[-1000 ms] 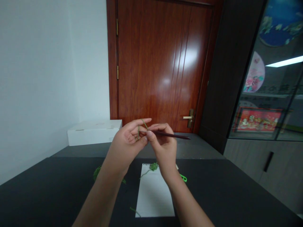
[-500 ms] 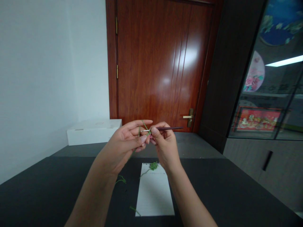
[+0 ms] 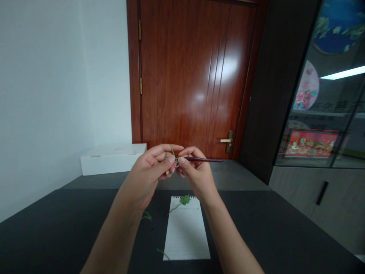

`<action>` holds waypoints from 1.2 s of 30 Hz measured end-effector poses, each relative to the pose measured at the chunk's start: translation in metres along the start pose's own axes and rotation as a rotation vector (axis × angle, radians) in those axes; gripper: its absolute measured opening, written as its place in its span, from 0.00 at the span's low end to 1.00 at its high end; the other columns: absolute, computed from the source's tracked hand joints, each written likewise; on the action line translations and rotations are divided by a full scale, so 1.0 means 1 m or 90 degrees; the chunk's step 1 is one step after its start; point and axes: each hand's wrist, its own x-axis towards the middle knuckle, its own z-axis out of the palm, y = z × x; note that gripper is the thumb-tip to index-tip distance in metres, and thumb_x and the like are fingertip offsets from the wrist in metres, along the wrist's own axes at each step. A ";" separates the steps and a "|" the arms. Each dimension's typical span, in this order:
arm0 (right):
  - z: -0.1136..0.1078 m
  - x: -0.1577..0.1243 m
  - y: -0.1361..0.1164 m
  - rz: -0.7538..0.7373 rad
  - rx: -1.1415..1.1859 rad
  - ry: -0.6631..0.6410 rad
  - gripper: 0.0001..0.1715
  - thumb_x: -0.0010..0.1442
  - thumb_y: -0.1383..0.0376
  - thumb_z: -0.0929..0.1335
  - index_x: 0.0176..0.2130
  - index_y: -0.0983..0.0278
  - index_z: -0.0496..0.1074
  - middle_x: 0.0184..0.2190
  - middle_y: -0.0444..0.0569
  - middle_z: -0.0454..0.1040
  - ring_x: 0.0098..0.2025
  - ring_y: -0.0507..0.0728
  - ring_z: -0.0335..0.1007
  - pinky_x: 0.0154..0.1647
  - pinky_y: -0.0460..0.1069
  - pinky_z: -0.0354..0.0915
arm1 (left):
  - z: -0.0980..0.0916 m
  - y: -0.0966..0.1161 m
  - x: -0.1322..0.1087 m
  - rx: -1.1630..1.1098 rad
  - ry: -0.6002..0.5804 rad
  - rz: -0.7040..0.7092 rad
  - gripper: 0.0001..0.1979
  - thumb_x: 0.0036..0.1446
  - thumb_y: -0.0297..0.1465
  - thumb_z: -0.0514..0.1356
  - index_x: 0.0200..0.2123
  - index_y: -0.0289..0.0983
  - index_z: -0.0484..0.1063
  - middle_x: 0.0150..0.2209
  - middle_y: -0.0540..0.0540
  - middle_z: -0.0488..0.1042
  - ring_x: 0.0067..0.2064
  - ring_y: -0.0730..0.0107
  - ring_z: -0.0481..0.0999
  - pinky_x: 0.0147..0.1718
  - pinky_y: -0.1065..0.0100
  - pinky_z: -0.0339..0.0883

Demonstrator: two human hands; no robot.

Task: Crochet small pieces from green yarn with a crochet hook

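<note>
My left hand [image 3: 149,167] pinches green yarn [image 3: 172,151] between thumb and forefinger, with the strand running up over its raised fingers. My right hand [image 3: 196,170] grips a crochet hook [image 3: 205,160] with a slim dark purple handle pointing right. The hook's tip is hidden among the fingertips where my hands meet. Below my hands, a small green crocheted piece [image 3: 185,200] lies on the top edge of a white spiral notepad [image 3: 186,232]. Its tail trails down onto the paper.
Loose green yarn [image 3: 146,216] lies on the black table [image 3: 57,232] beside the notepad. A white box [image 3: 111,160] stands on a grey ledge behind. Further back are a wooden door [image 3: 194,76] and a glass cabinet [image 3: 313,114] on the right.
The hook has swung level and its metal tip has gone from sight between my fingers. My hands have drawn closer together around the yarn.
</note>
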 end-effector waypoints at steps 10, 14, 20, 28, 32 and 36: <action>-0.009 0.003 0.003 0.181 0.210 -0.032 0.14 0.50 0.67 0.79 0.35 0.63 0.75 0.25 0.41 0.73 0.27 0.48 0.66 0.27 0.43 0.63 | 0.000 -0.001 -0.001 0.008 0.039 0.023 0.12 0.56 0.29 0.66 0.44 0.34 0.79 0.25 0.51 0.70 0.27 0.75 0.67 0.26 0.74 0.59; -0.012 0.003 0.007 0.273 0.250 -0.048 0.14 0.50 0.67 0.78 0.37 0.65 0.76 0.25 0.42 0.72 0.28 0.48 0.65 0.29 0.43 0.64 | 0.000 -0.002 -0.001 0.006 0.037 0.030 0.12 0.56 0.28 0.65 0.45 0.34 0.79 0.25 0.51 0.70 0.27 0.75 0.66 0.25 0.74 0.58; -0.010 -0.002 -0.004 0.052 -0.037 -0.070 0.20 0.56 0.67 0.74 0.48 0.58 0.72 0.44 0.46 0.74 0.45 0.53 0.71 0.44 0.48 0.68 | -0.002 -0.005 0.001 -0.005 0.043 0.030 0.12 0.56 0.29 0.66 0.44 0.34 0.78 0.23 0.52 0.70 0.26 0.76 0.65 0.25 0.74 0.57; -0.005 -0.003 -0.011 -0.099 -0.128 -0.013 0.06 0.64 0.63 0.71 0.41 0.61 0.72 0.36 0.44 0.72 0.40 0.52 0.69 0.43 0.48 0.65 | 0.000 -0.002 0.000 -0.005 0.021 -0.002 0.12 0.56 0.27 0.65 0.45 0.32 0.77 0.23 0.52 0.69 0.25 0.76 0.65 0.24 0.73 0.54; -0.003 -0.001 -0.008 -0.139 -0.112 0.038 0.06 0.61 0.65 0.73 0.34 0.62 0.72 0.33 0.43 0.75 0.37 0.52 0.72 0.43 0.48 0.66 | -0.001 -0.002 0.001 -0.013 -0.015 -0.013 0.14 0.57 0.27 0.66 0.47 0.32 0.76 0.24 0.51 0.71 0.25 0.76 0.66 0.24 0.74 0.54; -0.002 -0.002 -0.008 -0.136 -0.081 0.020 0.05 0.59 0.67 0.75 0.35 0.62 0.75 0.35 0.45 0.80 0.42 0.54 0.76 0.48 0.51 0.68 | -0.005 -0.005 0.002 -0.050 -0.050 -0.030 0.15 0.57 0.27 0.67 0.48 0.32 0.75 0.26 0.49 0.74 0.25 0.77 0.66 0.23 0.74 0.55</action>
